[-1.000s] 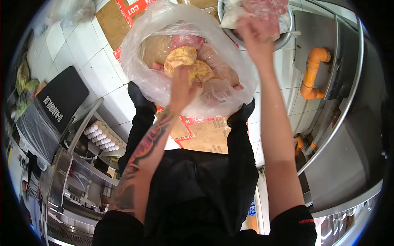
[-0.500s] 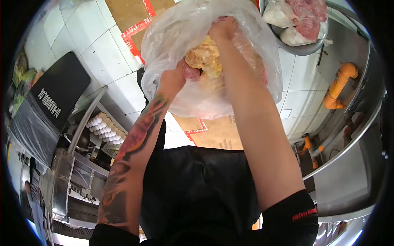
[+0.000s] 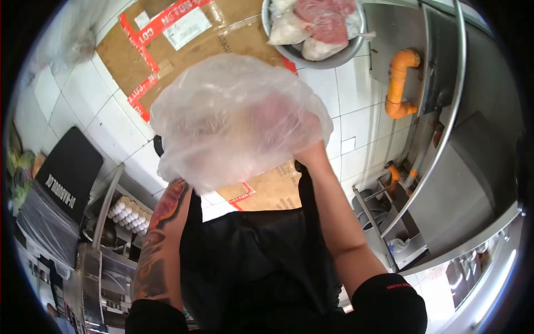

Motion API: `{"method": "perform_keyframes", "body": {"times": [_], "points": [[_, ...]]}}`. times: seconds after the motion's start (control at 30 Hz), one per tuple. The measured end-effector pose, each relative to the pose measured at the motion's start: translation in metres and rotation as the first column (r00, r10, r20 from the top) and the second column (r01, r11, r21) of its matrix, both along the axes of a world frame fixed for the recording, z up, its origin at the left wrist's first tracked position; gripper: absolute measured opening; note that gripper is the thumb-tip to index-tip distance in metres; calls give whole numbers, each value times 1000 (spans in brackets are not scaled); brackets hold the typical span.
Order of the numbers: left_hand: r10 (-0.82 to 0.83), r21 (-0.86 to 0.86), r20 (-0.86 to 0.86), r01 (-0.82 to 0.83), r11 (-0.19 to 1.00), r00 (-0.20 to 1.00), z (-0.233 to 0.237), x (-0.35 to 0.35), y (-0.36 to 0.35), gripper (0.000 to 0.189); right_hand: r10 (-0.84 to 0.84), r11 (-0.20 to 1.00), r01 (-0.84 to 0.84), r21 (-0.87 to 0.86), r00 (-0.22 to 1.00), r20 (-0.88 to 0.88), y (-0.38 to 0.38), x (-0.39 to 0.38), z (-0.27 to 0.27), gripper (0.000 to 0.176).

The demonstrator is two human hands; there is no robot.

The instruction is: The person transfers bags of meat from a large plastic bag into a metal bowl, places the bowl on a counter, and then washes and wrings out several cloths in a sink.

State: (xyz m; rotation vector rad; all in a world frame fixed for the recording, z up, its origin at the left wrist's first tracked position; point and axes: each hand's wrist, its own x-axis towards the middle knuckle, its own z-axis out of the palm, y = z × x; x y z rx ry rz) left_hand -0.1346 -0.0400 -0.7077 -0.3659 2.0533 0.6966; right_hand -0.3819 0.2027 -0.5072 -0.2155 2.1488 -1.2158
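A large cloudy plastic bag (image 3: 222, 156) spreads in front of me, covering most of both hands. My left forearm (image 3: 169, 209), with coloured tattoos, runs up under the bag's lower left edge, and the hand itself is hidden. At the bag's right side is my right hand (image 3: 312, 136), seen partly through the plastic; its fingers are too veiled to make out. Beside it a pinkish mass (image 3: 272, 117) shows dimly inside the bag. Yellowish contents show only as a pale blur.
Flattened cardboard (image 3: 117, 67) with red tape lies on the white tiled floor. A grey basin (image 3: 334, 62) holds bagged pink and white contents. Orange pipes (image 3: 396, 83) and a metal sink stand at right. Trays of eggs (image 3: 129, 216) and a black lidded bin (image 3: 69, 172) are at left.
The bag's opening, which showed yellowish and pink contents, is now covered by plastic. Both hands have come closer to my body with the bag. The view has shifted to the right.
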Motion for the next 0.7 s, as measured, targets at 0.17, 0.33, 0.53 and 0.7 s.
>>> {"method": "perform_keyframes", "body": {"times": [0.17,0.33,0.53,0.7], "points": [[406,172,-30,-396,902,913,43,27,11,53,-132,991,117,70,953,273,59,-22,111,36],[800,366,35,-753,547,598,80,43,13,52,-315,929,248,274,919,237,116,-44,186,42],[903,586,66,-749,310,425,72,25,-76,48,-1,923,-145,357,926,377,163,-29,163,41],[703,402,-146,-608,685,696,-13,62,-219,41,-46,987,-26,157,896,441,164,-33,176,49]]}}
